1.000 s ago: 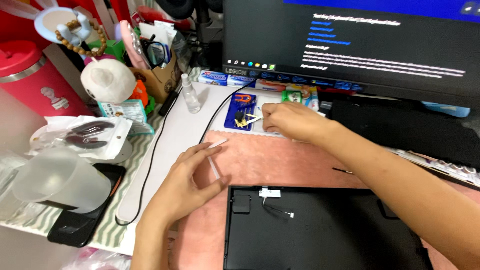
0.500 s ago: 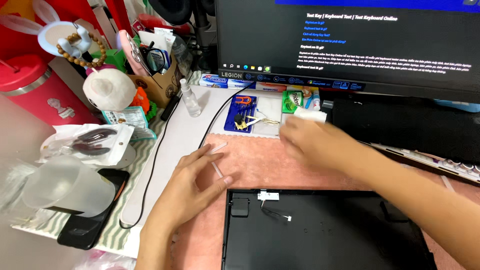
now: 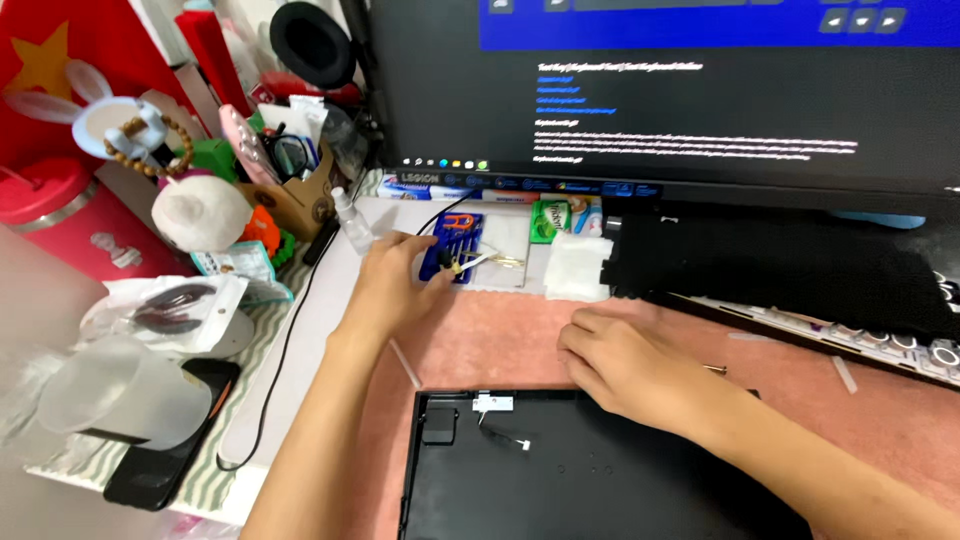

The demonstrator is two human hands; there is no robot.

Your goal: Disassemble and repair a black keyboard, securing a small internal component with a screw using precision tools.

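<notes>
Swapped: left hand fingers touch one blue tool case; right hand curled, empty.

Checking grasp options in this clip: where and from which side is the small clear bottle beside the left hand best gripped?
Grip the small clear bottle around its body below the cap, coming from the right, where the left hand already lies. It stands upright, so a sideways pinch probably suits it. The cardboard box and clutter crowd its left side, and the black cable runs just beside it.
</notes>
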